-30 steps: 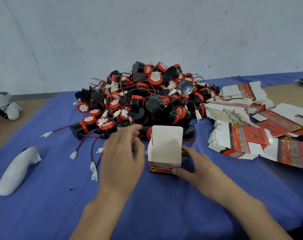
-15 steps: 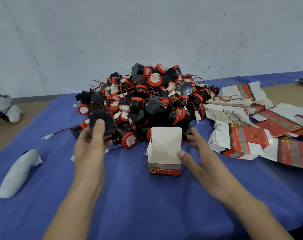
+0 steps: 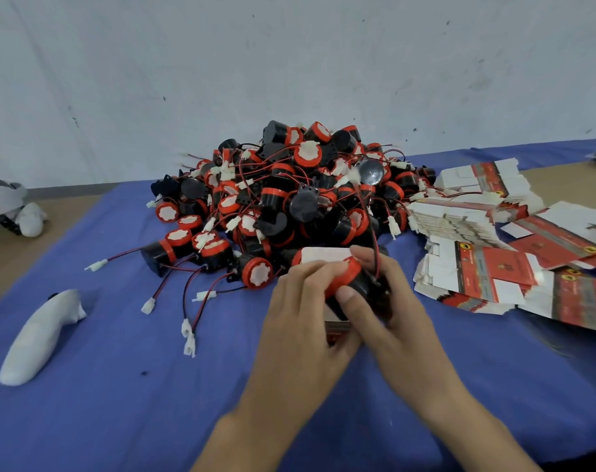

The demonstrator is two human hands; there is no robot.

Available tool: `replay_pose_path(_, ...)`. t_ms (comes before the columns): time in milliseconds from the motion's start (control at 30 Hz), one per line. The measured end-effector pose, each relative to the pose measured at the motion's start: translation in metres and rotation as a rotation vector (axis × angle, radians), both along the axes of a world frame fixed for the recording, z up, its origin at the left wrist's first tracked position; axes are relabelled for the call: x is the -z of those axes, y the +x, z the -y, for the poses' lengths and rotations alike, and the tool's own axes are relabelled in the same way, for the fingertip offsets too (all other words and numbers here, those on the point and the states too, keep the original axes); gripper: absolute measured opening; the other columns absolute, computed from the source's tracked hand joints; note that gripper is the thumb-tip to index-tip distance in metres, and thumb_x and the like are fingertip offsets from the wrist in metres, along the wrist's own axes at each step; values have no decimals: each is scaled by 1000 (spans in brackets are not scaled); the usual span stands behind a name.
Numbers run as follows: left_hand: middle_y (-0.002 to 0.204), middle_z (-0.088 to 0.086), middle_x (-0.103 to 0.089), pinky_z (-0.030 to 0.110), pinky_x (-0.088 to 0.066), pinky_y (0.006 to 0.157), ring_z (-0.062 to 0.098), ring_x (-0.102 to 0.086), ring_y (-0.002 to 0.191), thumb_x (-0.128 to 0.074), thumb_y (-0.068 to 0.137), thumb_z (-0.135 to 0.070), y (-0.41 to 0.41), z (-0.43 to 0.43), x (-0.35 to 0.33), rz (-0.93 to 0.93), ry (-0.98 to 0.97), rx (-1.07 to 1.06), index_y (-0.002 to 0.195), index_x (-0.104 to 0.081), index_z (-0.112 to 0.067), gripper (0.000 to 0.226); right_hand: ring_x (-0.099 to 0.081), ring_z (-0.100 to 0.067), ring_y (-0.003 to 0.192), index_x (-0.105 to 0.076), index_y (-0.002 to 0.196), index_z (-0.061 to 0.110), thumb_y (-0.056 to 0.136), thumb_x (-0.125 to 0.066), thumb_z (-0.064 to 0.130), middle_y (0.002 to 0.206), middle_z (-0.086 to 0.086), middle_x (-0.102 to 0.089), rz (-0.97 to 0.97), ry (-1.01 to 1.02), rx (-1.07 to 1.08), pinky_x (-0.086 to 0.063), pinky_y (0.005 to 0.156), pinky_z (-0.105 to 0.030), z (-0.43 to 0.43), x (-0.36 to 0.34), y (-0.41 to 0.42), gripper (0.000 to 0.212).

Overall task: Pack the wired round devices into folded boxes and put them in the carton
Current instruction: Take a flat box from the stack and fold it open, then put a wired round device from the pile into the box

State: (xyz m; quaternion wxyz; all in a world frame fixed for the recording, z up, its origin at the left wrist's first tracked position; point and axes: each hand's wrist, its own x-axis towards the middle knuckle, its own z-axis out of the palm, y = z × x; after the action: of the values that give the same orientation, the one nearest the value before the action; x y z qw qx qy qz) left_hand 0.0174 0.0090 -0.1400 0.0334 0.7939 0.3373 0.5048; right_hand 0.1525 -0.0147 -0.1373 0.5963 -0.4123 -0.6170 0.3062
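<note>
Two-handed grip: L hand (image 3: 300, 315) & R hand (image 3: 393, 311) pinch 1 wired device (image 3: 353, 283) at folded box (image 3: 324, 255).

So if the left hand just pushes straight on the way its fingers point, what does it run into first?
The left hand grips the red-capped device, so that comes first. Next is likely the box's white flap, then the pile. Depth is unclear.

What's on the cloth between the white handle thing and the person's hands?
In the head view, only trailing red-black wires ending in white plugs; the rest is bare blue cloth.
</note>
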Motion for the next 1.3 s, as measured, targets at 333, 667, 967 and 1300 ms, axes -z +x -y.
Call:
replay_pose_path(333,152,-2,-40,38,-34,112,22,-38,139,-30,106,-20,-2,5,-5,-98,257,-4,143,-46,-21,40,-58,7,116,-39,143,53,78,-70,57,126,34,-57,248,-27,58,-43,95,-8,4,-9,23,72)
replay_pose_path(667,116,-6,-64,44,-38,106,11,-51,119,-41,103,-18,-21,-8,-12,5,209,-107,123,-59,-19,27,-58,-5,127,-61,130,40,79,-78,31,132,14,-64,62,-101,-286,-47,103,-20,12,-23,33,55)
replay_pose_path(967,107,-36,-57,2,-43,74,-10,-59,96,-41,104,-38,-16,5,-22,178,-74,50,109,-50,-42,11,-62,-21,125,-70,126,25,83,-79,27,131,-1,-66,-385,-233,-536,-51,96,-25,15,-26,36,43)
replay_pose_path(1300,99,-22,-67,11,-47,60,6,-65,79,-43,105,-31,-9,13,-23,185,-221,172,117,-48,-55,28,-61,-23,127,-67,130,17,86,-78,25,136,-8,-65,-629,-186,-641,-53,97,-28,12,-25,30,46)
